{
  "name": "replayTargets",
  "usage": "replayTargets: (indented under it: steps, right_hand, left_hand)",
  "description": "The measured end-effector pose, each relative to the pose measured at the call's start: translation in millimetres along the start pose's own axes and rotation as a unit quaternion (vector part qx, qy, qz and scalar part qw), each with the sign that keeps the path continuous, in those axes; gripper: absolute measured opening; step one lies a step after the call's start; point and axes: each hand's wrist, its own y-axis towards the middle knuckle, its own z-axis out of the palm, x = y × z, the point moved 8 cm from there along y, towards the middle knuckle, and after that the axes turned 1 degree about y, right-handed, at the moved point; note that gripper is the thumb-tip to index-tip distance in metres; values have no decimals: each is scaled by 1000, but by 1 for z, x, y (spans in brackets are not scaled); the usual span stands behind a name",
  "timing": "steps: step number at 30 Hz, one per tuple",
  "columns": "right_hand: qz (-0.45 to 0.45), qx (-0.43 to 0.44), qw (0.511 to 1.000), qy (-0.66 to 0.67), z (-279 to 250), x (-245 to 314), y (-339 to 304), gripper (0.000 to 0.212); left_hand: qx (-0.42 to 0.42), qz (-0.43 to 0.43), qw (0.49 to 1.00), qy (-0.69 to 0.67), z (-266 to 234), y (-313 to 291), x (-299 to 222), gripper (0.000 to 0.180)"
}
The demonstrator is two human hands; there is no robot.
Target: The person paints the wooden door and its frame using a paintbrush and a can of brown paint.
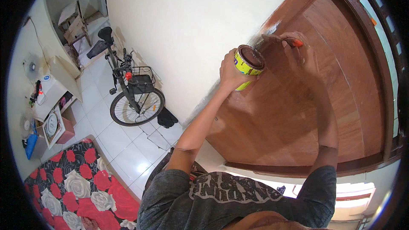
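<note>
My left hand (pixel 229 73) is wrapped round a paint can (pixel 246 69) with a yellow-green label, its top ringed in brown paint. Higher up and to the right, my right hand (pixel 301 52) grips a paintbrush (pixel 272 38) with an orange part showing at the fingers. The brush tip points left, toward the brown edge where a wooden panel (pixel 281 115) meets the white wall (pixel 183 21); whether it touches cannot be made out. Grey-white patches mark that edge beside the brush. The can sits just below and left of the brush.
A bicycle (pixel 132 85) with a front basket stands on white floor tiles (pixel 134 157) along the wall. At lower left lies a red, black and white floral bedspread (pixel 76 187). Fans and a white cabinet (pixel 51 96) are at far left, a wooden chair (pixel 74 23) beyond.
</note>
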Motion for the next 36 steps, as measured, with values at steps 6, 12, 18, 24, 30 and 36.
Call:
replayTargets:
  steps: [6,12,18,24,30,36]
  right_hand:
    - [-75,9,987,-139,1,-8,14,14]
    - [178,52,975,-120,-29,-4,32,16]
    - [-110,31,988,-107,22,-34,6,12]
    - [3,0,995,-103,-27,-10,37,12]
    - [-14,11,997,-72,-13,-18,27,12]
    - [-6,16,995,-94,-16,-40,31,14]
  left_hand:
    - [5,-2,1000,-9,8,-15,14,99]
    - [-15,19,1000,-17,-21,-55,34,102]
    - [15,15,1000,-3,-18,-112,34,103]
    - [8,-36,999,24,-44,-166,53,109]
    - [-14,-39,999,-4,-54,-188,60,106]
    - [-4,-31,999,24,-70,-198,45,106]
